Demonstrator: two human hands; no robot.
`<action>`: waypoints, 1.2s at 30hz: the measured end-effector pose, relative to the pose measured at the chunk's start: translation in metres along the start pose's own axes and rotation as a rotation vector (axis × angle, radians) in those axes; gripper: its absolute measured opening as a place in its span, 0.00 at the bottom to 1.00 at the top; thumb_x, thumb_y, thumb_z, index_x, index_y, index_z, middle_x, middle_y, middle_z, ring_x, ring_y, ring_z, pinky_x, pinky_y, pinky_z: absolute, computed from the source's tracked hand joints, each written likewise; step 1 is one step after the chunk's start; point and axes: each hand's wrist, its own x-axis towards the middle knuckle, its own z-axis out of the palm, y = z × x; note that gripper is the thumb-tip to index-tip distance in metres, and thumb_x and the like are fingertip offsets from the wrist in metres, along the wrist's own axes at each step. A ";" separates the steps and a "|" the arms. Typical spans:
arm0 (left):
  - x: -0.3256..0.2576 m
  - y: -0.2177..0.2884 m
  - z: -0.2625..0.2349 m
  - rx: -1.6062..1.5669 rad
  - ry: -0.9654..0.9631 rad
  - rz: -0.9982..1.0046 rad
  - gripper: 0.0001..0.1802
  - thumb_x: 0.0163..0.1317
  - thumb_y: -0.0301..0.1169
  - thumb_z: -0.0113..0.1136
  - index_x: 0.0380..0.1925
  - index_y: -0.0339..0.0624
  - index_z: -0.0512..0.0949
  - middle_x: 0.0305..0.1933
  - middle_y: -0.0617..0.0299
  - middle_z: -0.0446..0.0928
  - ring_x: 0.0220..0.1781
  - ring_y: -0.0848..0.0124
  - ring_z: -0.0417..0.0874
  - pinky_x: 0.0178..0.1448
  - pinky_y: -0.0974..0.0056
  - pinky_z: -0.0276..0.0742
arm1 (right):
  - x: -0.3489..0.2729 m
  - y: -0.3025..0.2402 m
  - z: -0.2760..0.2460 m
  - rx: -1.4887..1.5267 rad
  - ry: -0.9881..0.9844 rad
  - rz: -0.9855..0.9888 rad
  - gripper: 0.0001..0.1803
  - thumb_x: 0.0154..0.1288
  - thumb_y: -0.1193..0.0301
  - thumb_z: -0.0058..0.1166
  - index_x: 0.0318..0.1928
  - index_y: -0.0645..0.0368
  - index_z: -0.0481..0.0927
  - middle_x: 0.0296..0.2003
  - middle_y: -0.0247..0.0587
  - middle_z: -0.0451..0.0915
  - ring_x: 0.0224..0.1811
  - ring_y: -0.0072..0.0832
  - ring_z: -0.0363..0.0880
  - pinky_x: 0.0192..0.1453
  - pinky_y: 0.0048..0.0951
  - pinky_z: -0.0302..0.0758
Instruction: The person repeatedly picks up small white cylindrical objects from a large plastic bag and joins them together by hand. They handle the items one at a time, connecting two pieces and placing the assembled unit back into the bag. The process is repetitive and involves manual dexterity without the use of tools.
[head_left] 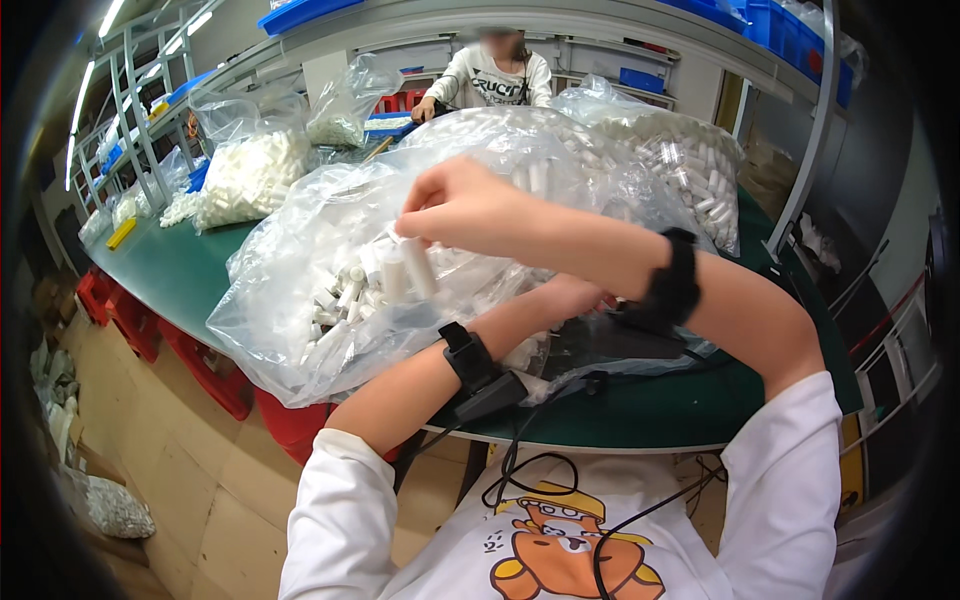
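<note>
My right hand (465, 205) is stretched across to the left, over a big clear plastic bag (265, 300) of small white cylindrical parts. Its thumb and fingers pinch together at the top of a white plastic tube (418, 267), which hangs down, blurred by motion. Another white tube (391, 277) shows beside it; whether I hold that one too is unclear. Many white parts (350, 290) lie loose in the bag's mouth below. My left hand (578, 296) reaches rightward beneath my right forearm, at the bag's near right side. Its fingers are mostly hidden.
More bags of white parts stand on the green table (150, 270): a full bag (255, 170) at left, another bag (690, 170) at right. Across the table sits a person (495, 80). Cables (520, 430) hang from my wrist devices. Red stools (205, 370) stand below.
</note>
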 end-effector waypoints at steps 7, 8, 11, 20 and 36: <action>-0.013 0.004 -0.003 -0.020 -0.002 0.030 0.13 0.59 0.38 0.51 0.36 0.41 0.76 0.31 0.65 0.77 0.31 0.77 0.77 0.34 0.71 0.73 | 0.010 0.023 0.031 0.065 -0.190 0.075 0.20 0.56 0.64 0.57 0.44 0.66 0.75 0.40 0.46 0.80 0.37 0.25 0.78 0.39 0.24 0.75; -0.013 0.004 -0.002 -0.012 -0.006 0.031 0.13 0.59 0.38 0.52 0.36 0.41 0.76 0.31 0.66 0.77 0.32 0.77 0.77 0.35 0.71 0.73 | 0.005 0.026 0.025 0.048 -0.201 0.049 0.20 0.56 0.63 0.57 0.45 0.65 0.75 0.42 0.47 0.79 0.39 0.25 0.78 0.40 0.25 0.76; -0.015 0.010 0.002 0.029 0.004 -0.005 0.13 0.60 0.39 0.52 0.36 0.42 0.77 0.31 0.66 0.77 0.33 0.77 0.77 0.37 0.70 0.73 | -0.009 0.020 -0.013 0.147 -0.372 0.111 0.17 0.56 0.67 0.55 0.41 0.67 0.76 0.35 0.45 0.80 0.32 0.26 0.80 0.38 0.25 0.76; -0.001 -0.003 -0.009 0.107 0.026 -0.236 0.11 0.58 0.36 0.52 0.36 0.41 0.76 0.32 0.66 0.76 0.30 0.77 0.73 0.35 0.71 0.70 | -0.074 0.087 -0.131 -0.485 -0.764 0.867 0.24 0.60 0.58 0.53 0.47 0.68 0.74 0.40 0.49 0.78 0.41 0.32 0.79 0.41 0.31 0.79; 0.000 -0.009 -0.007 0.055 0.011 -0.225 0.13 0.59 0.38 0.53 0.38 0.41 0.76 0.35 0.65 0.76 0.35 0.77 0.74 0.39 0.72 0.70 | -0.129 0.155 -0.120 -0.591 -0.209 0.805 0.18 0.54 0.61 0.58 0.32 0.66 0.73 0.24 0.44 0.79 0.20 0.28 0.79 0.23 0.27 0.74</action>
